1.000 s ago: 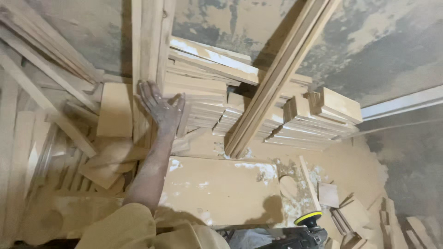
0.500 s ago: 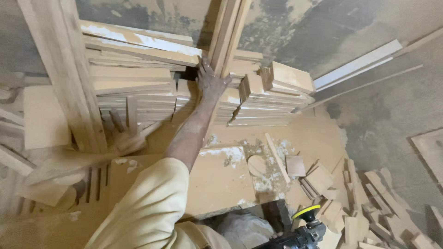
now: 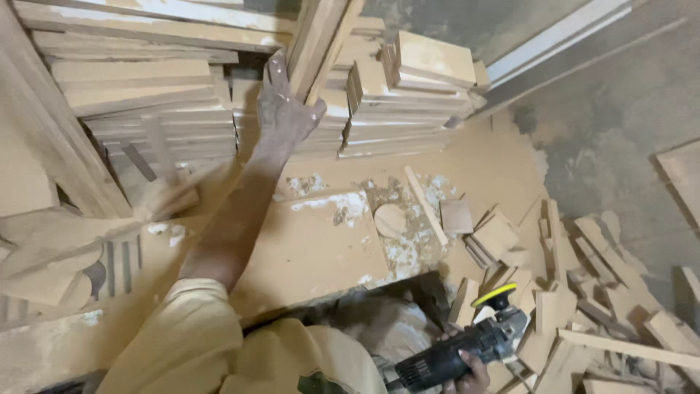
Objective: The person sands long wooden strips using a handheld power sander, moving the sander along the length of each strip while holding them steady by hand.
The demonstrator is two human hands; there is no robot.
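Left hand (image 3: 283, 109) stretched up, fingers spread and pressed on leaning timber strips (image 3: 315, 44) at the far edge of the dusty board (image 3: 306, 248). Right hand (image 3: 467, 376) low at the near edge, fingers wrapped round a black power sander (image 3: 459, 354) with yellow pad. Stacked cut boards (image 3: 394, 102) piled behind. Offcuts (image 3: 583, 292) scattered on the floor, unsorted. No containers visible.

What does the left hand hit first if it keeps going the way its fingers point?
The left hand points up and away, fingers against the leaning planks. Those come first; depth is unclear.
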